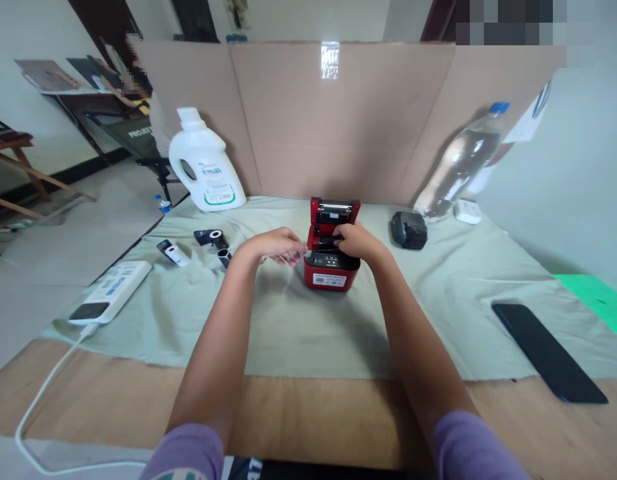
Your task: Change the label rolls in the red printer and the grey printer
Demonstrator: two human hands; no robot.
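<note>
A small red and black label printer (pixel 332 279) stands on the green cloth with its lid (pixel 334 212) raised. My right hand (pixel 354 241) comes in from the right, its fingers curled down into the printer's bay and closed on a dark roll (pixel 324 243). At the printer's left front corner is my left hand (pixel 281 245). Its thumb and index finger are pinched together beside the casing, the other fingers loosely bent. Whatever lies in that pinch is too small to make out.
Black and white rolls (pixel 212 238) and a small white stick (pixel 173 253) lie left, near a power bank (pixel 111 291) with a cable. Behind stand a white jug (pixel 206 167), cardboard (pixel 338 127) and a leaning water bottle (pixel 461 163). A black box (pixel 409 230) and phone (pixel 548 352) are right.
</note>
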